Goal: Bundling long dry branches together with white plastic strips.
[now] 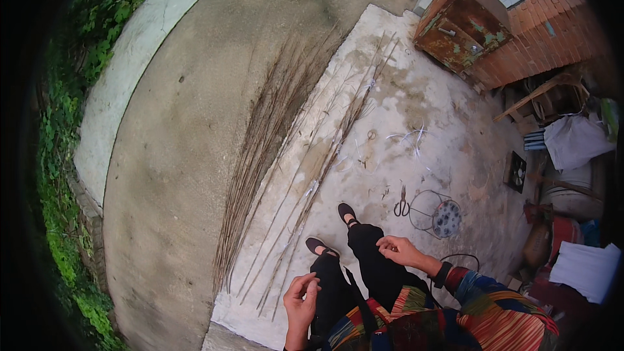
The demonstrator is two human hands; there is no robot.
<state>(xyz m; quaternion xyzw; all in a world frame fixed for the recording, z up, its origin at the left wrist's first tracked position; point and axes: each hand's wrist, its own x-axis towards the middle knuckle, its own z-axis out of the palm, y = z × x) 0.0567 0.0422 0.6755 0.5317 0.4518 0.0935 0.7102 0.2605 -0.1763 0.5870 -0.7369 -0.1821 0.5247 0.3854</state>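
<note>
My left hand point(300, 297) hangs at the left of my legs, fingers loosely bent, thumb apart, holding nothing that I can see. Over my right thigh hovers my right hand point(399, 250), its fingers loosely curled and seemingly bare. On the pale concrete before my feet lies a long, thin bundle of twiggy sticks point(340, 142), bound at several places with white ties point(312, 187). Left of it are a few single sticks point(275, 209) and a large fanned pile of thin branches point(258, 131). Dark-handled scissors point(402, 204) rest right of my shoes.
A round-topped wire-frame stool point(446, 218) lies beside the scissors. White strips point(417, 142) are scattered beyond. A rusty cabinet point(460, 34) stands by the brick wall point(541, 41). Sacks point(577, 139) and clutter line the right side; green plants point(73, 195) border the left.
</note>
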